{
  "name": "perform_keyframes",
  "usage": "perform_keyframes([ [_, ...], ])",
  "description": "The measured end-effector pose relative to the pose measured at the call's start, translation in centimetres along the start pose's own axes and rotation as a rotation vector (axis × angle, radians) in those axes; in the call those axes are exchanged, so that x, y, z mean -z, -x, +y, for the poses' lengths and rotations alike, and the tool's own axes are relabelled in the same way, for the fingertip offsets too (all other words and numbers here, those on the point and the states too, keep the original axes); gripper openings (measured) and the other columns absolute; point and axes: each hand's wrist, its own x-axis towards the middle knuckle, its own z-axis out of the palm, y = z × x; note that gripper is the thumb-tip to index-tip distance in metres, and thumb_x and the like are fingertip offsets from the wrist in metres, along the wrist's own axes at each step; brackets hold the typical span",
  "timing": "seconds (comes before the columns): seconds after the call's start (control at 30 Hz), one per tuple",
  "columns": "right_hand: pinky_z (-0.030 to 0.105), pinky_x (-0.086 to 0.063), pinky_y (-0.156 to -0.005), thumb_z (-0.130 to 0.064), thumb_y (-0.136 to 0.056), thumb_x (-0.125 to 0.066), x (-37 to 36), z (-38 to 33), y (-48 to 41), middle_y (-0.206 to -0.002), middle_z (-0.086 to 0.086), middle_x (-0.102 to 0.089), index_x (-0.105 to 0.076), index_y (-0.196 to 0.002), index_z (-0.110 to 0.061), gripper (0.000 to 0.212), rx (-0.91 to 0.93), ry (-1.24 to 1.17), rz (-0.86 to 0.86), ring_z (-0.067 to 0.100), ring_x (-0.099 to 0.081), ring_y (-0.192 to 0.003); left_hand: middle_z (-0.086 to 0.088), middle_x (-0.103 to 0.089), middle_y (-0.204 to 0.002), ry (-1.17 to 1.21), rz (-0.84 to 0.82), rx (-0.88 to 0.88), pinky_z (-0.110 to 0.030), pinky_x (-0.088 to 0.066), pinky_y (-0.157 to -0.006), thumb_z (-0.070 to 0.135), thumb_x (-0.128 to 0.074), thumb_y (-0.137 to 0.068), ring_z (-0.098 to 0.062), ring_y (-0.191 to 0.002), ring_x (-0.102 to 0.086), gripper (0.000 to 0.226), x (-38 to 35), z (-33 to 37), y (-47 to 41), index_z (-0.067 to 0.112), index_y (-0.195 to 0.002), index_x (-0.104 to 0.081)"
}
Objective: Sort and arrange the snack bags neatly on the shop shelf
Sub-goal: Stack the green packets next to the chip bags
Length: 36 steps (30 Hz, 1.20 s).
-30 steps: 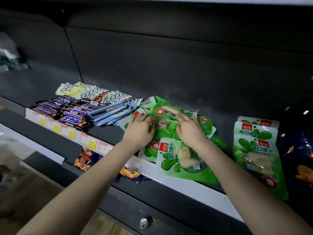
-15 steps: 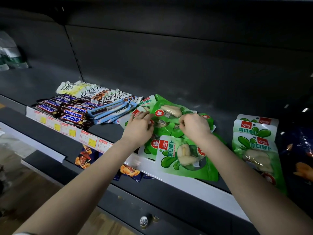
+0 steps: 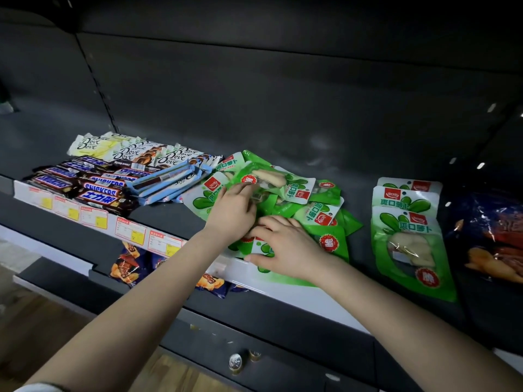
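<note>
Since the earlier moment, the right hand [image 3: 283,247] has come down from the middle of the pile to the front edge of the shelf [image 3: 283,131].

At the far left of the shelf lie white chocolate bars [image 3: 121,151], with dark brown chocolate bars [image 3: 93,188] in front of them. Blue-wrapped bars [image 3: 169,182] lie just beside these. Price labels [image 3: 130,230] are on the front strip under them.

Next comes the left hand [image 3: 232,213]. Its fingers reach onto the loose pile of green snack bags [image 3: 319,219] and touch the top bag. The thumb is hidden, so one cannot tell if this hand grips the bag or only touches it.

The right hand lies palm down with spread fingers, not gripping, on the front green bag [image 3: 261,246], which hangs a little over the shelf edge.

Further right, apart from the pile, a tidy row of green bags [image 3: 407,222] lies overlapped, one partly over the next. At the far right is a dark blue bag [image 3: 492,236].
</note>
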Motion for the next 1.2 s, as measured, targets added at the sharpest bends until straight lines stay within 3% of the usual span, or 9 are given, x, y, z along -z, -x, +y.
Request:
perform_keyframes([
  [0.27,0.041,-0.034,-0.094,-0.041,-0.086,-0.061,0.2,0.2,-0.5,-0.110,-0.005,-0.052,-0.058,-0.096,-0.018,0.025,-0.034,-0.117,0.175,0.018,-0.038,-0.113,-0.007,-0.049,-0.138,0.059,0.022,0.006,-0.040,-0.019,-0.114,0.009,-0.044,-0.090,-0.022,-0.133,-0.038,0.047,0.4,-0.5,0.6,0.013,-0.136,-0.045],
  [0.53,0.018,-0.034,-0.069,-0.012,-0.081,-0.070,2.9,2.4,-3.2,-0.079,-0.006,-0.055,-0.062,-0.091,-0.016,0.013,-0.302,-0.440,0.497,0.011,-0.048,-0.080,-0.012,-0.058,-0.127,0.226,0.058,0.064,-0.040,-0.024,-0.111,0.025,-0.040,-0.099,-0.026,-0.124,-0.046,0.038,1.1,0.0,1.2,0.013,-0.136,-0.046],
  [0.6,0.007,-0.032,-0.062,-0.009,-0.081,-0.070,3.5,3.0,-3.9,-0.077,-0.004,-0.057,-0.061,-0.086,-0.015,0.012,-0.359,-0.487,0.628,0.009,-0.050,-0.073,-0.008,-0.068,-0.101,0.281,0.015,0.040,-0.035,-0.034,-0.099,0.034,-0.040,-0.099,-0.027,-0.103,-0.056,0.036,1.3,0.5,1.4,0.016,-0.128,-0.052],
  [0.67,0.007,-0.034,-0.060,-0.010,-0.081,-0.069,4.0,3.2,-4.4,-0.072,-0.010,-0.055,-0.059,-0.083,-0.019,0.014,-0.400,-0.532,0.714,0.002,-0.049,-0.067,0.000,-0.063,-0.069,0.317,-0.058,0.016,-0.024,-0.040,-0.070,0.042,-0.046,-0.096,-0.018,-0.071,-0.059,0.036,1.5,0.9,1.6,0.019,-0.123,-0.054],
  [0.73,0.010,-0.035,-0.060,-0.011,-0.081,-0.070,4.1,3.4,-4.7,-0.067,-0.015,-0.052,-0.057,-0.082,-0.022,0.016,-0.450,-0.590,0.771,-0.002,-0.048,-0.062,0.007,-0.062,-0.067,0.341,-0.090,0.012,-0.013,-0.036,-0.051,0.039,-0.058,-0.090,-0.001,-0.053,-0.053,0.035,1.5,1.0,1.6,0.021,-0.120,-0.057],
  [0.9,0.025,-0.047,-0.079,-0.019,-0.091,-0.060,3.8,4.3,-4.1,-0.086,-0.008,-0.061,-0.062,-0.107,-0.018,0.017,-0.518,-0.725,0.717,0.010,-0.060,-0.084,0.002,-0.065,-0.081,0.292,-0.049,0.028,-0.013,-0.033,-0.051,0.029,-0.064,-0.088,0.000,-0.058,-0.047,0.022,1.0,0.6,1.0,0.018,-0.107,-0.065],
  [1.07,0.032,-0.044,-0.096,-0.031,-0.087,-0.064,4.1,5.3,-2.1,-0.127,-0.006,-0.048,-0.039,-0.139,-0.031,0.057,-0.425,-0.676,0.601,0.014,-0.050,-0.114,0.003,-0.050,-0.062,0.198,0.056,0.015,-0.031,-0.038,-0.054,0.023,-0.059,-0.092,-0.021,-0.058,-0.048,0.012,0.8,0.9,-0.1,0.013,-0.093,-0.053],
  [1.13,0.038,-0.042,-0.102,-0.028,-0.082,-0.071,4.3,5.8,-1.1,-0.122,-0.016,-0.049,-0.024,-0.144,-0.038,0.079,-0.404,-0.737,0.447,0.017,-0.048,-0.120,0.008,-0.047,-0.059,0.281,0.104,-0.010,-0.029,-0.032,-0.053,0.014,-0.054,-0.094,-0.016,-0.054,-0.047,0.014,0.9,1.4,-0.9,0.017,-0.085,-0.043],
  [1.2,0.028,-0.041,-0.102,-0.019,-0.079,-0.074,4.1,6.5,0.0,-0.115,-0.024,-0.053,-0.012,-0.145,-0.045,0.095,-0.383,-0.801,0.312,0.007,-0.052,-0.119,0.010,-0.048,-0.061,0.374,0.157,-0.015,-0.024,-0.028,-0.050,0.010,-0.049,-0.095,-0.005,-0.052,-0.045,0.012,0.9,1.9,-1.7,0.015,-0.087,-0.042],
])
